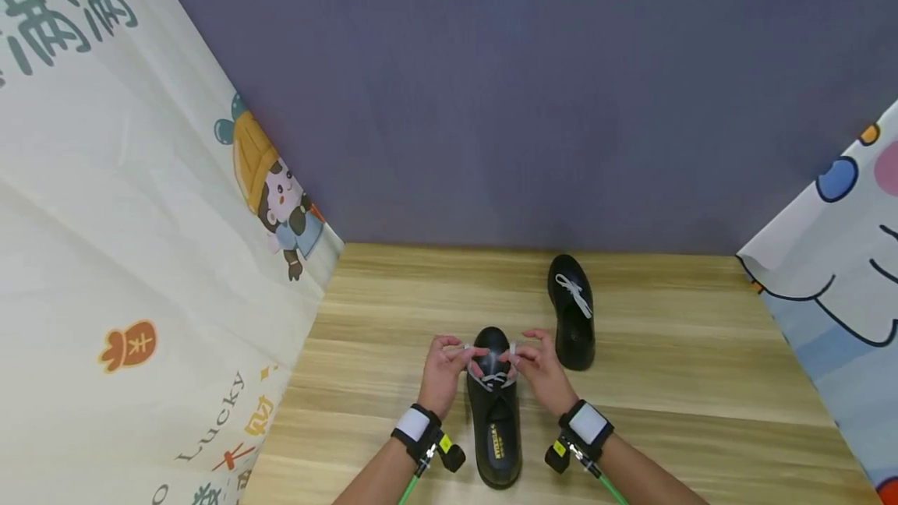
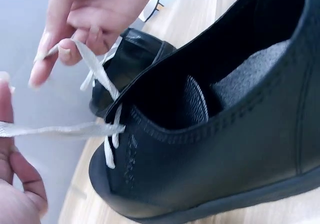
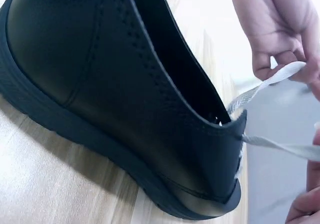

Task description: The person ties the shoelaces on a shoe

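Note:
A black leather shoe [image 1: 496, 443] with pale laces [image 1: 495, 380] sits toe-away between both hands. My left hand [image 1: 443, 372] pinches one lace end at the shoe's left, and my right hand [image 1: 546, 372] pinches the other at its right. From the left wrist, one lace strand [image 2: 65, 130] runs taut to the left hand [image 2: 20, 194], while the right hand [image 2: 100, 9] has the other strand [image 2: 95, 67] bent over its fingers. Both strands leave the top of the lacing, apart from each other. Light lettering [image 1: 496, 441] marks the insole.
A second black shoe [image 1: 577, 341], its pale lace tied in a bow [image 1: 574, 294], stands farther back to the right. The wood-grain surface [image 1: 666, 380] meets a dark grey backdrop [image 1: 491, 100]. Printed white cloths hang at left [image 1: 140, 256] and right [image 1: 828, 271]. Each wrist wears a strapped camera.

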Motion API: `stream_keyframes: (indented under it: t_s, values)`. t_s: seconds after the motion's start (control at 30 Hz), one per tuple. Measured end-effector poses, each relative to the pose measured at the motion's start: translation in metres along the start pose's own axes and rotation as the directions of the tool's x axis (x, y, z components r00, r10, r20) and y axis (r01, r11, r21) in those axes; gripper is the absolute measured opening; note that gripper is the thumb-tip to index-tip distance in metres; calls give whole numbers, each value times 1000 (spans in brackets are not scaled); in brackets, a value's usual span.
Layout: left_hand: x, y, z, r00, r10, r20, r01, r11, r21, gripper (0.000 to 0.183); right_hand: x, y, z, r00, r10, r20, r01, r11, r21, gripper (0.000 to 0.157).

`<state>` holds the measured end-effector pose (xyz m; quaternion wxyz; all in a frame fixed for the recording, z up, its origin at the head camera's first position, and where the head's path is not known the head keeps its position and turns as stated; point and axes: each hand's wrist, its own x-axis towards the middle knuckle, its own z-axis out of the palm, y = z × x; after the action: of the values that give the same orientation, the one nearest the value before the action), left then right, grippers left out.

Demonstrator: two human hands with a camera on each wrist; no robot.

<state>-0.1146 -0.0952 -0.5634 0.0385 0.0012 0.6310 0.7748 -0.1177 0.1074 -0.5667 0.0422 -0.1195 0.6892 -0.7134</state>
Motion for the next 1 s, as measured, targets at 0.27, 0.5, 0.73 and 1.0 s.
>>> stream_keyframes:
  t_s: [0.27, 0.5, 0.73, 1.0]
  values:
    - [-3, -1, 9, 999, -40, 7, 40, 999, 8, 23, 3, -2, 12, 996, 82, -39, -85, 993, -76, 17]
    - [-1, -3, 13, 998, -54, 28, 53, 997, 63, 22, 1, -4, 17, 987, 157, -22, -159, 976, -150, 21]
    - [-2, 0, 16, 997, -72, 11, 69, 985, 155, 18, 1, 0, 16, 996, 70, 49, -63, 990, -127, 21]
    - [-4, 0, 16, 991, -124, 56, 119, 990, 73, 22, 0, -2, 17, 990, 6, 139, 14, 990, -143, 29]
